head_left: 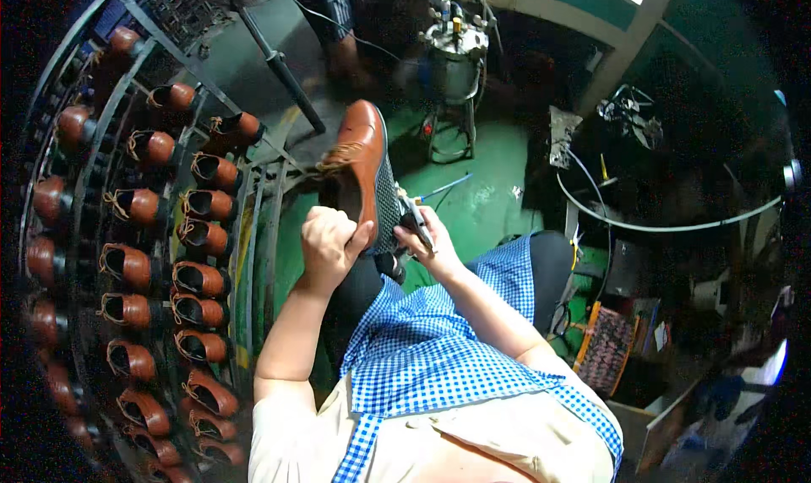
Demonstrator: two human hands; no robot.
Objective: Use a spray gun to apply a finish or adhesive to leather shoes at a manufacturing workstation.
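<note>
A brown leather lace-up shoe (361,149) is held up in front of me, toe pointing away, its dark textured sole (385,198) turned to the right. My left hand (329,240) is closed round the heel end, with the thumb against the outer side. Close beside the sole, my right hand (431,245) grips a small metal spray gun (414,221). The gun's tip is near the sole's edge; I cannot tell whether they touch. Tan laces cross the shoe's top.
On the left stands a metal rack (139,27) full of similar brown shoes (135,205). Ahead, a metal pressure tank (456,56) sits on a stand on the green floor (481,198). A pale hose (667,227) curves along the right. Another person's arm (345,56) shows at the top.
</note>
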